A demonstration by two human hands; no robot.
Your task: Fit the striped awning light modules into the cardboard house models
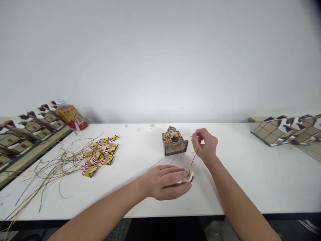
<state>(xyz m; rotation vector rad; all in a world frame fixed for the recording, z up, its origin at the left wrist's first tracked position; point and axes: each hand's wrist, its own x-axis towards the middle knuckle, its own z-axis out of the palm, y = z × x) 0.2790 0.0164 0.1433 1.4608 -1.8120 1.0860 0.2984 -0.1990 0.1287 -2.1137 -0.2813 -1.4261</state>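
My left hand [169, 182] is closed around a small red-and-white striped piece [191, 177], most of which the fingers hide. Yellow and black wires [192, 160] rise from that piece to my right hand [206, 144], whose thumb and fingertips pinch them. Just beyond the hands, a small model house [172, 136] lies on its back, its grey-rimmed open base [176, 147] facing me. Thin wires come out of the house on both sides, some running toward my right hand.
Several striped pieces with yellow printed sides [97, 157] and long tangled wires [59, 167] lie at left. Rows of model houses stand at far left [37, 125] and far right [283, 130]. A drink bottle [74, 117] leans near the wall.
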